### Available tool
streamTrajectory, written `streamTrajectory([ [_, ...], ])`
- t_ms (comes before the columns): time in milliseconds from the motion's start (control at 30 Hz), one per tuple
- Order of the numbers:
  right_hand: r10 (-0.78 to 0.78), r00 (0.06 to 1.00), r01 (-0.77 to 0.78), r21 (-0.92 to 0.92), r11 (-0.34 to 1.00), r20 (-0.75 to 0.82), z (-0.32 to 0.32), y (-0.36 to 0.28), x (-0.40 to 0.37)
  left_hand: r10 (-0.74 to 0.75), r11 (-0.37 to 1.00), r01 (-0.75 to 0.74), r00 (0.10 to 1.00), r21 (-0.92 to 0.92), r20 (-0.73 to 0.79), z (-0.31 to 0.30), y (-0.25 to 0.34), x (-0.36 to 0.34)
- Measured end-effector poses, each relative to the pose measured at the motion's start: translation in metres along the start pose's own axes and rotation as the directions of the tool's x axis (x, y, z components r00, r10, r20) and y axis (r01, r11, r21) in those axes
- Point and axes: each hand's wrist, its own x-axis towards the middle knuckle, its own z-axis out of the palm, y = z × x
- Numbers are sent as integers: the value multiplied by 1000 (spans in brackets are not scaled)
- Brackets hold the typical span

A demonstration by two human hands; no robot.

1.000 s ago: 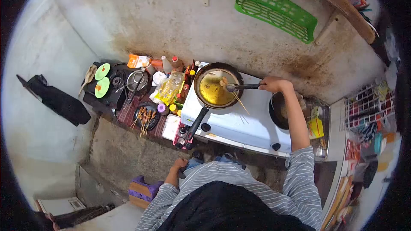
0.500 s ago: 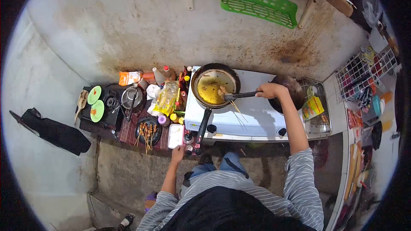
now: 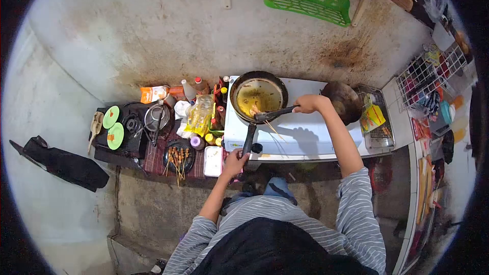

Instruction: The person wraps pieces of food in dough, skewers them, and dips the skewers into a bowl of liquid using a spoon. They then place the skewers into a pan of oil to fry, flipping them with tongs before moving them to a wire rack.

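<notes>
My right hand point(image 3: 307, 103) is closed round the handle of a black spatula point(image 3: 277, 113). Its blade is low at the near rim of a frying pan point(image 3: 235, 103), against skewered meat point(image 3: 254, 110). Thin sticks from the skewers poke out over that rim towards me. Yellow oil point(image 3: 260, 99) lies in the pan, which sits on a white gas stove point(image 3: 300, 142). At the pan's dark handle point(image 3: 249, 140), my left hand point(image 3: 235, 163) has its fingers wrapped round the lower end.
Left of the stove, several meat skewers point(image 3: 178, 157) lie on a black plate, beside a white tray point(image 3: 213, 162). Bottles point(image 3: 201, 85) and packets crowd behind. Farther left are green plates point(image 3: 116, 136) and a pot point(image 3: 154, 117). A dark wok point(image 3: 342, 103) stands at right, near a wire rack point(image 3: 379, 137).
My left hand has moved right and up from beside the white tray onto the pan's handle. The spatula and skewers have shifted left and nearer the pan's front rim.
</notes>
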Motion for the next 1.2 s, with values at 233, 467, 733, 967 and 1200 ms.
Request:
streamTrajectory([
  [233, 4, 1000, -4, -3, 1000, -11, 1, 0, 7, 35, 999, -35, 999, -35, 10, -6, 11, -3],
  [467, -4, 1000, 4, 20, 1000, -1, 1, 0, 9, 50, 994, -48, 998, -97, 26, -3, 4, 2],
  [733, 63, 997, -60, -57, 997, 43, 2, 1, 13, 20, 995, -16, 999, -96, 43, 0, -7, 7],
  [967, 16, 1000, -16, -36, 999, 11, -5, -4, 11, -12, 985, 22, 998, -173, 64, 1, -8, 7],
  [1200, -9, 1000, 9, -14, 1000, 5, -11, -10, 12, -13, 985, 26, 997, -172, 81, 3, -16, 10],
])
